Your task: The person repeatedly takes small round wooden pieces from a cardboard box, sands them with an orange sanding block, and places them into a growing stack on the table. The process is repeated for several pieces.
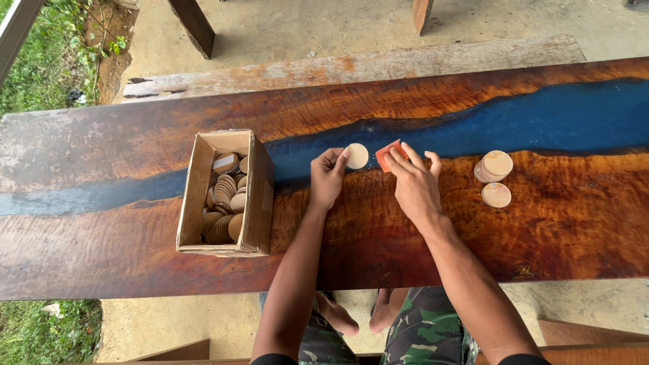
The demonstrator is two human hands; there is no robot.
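A long wooden table (135, 149) with a blue resin band running lengthwise is seen from above, its long axis laid left to right across the view. Open tabletop is left on the far left, and more bare wood lies toward the near edge in front of both hands.

A cardboard box (259, 196), open at the top, is set left of the hands, its long axis running from the near edge toward the far one. It is filled with many wooden discs (226, 203), mostly stood on edge in rows.

To the right, a small stack of discs (493, 165) is placed on the wood, with a single disc (496, 195) lying flat just beside it on the near side.

The left hand (328, 177) is closed on a pale round disc (357, 156), pinched at its rim and held at the blue band, its flat face turned upward; being round, no long axis is shown. The right hand (414, 182) is pressed on a small reddish block (387, 154), probably sanding paper, just beside the disc, the fingers clamped over it.
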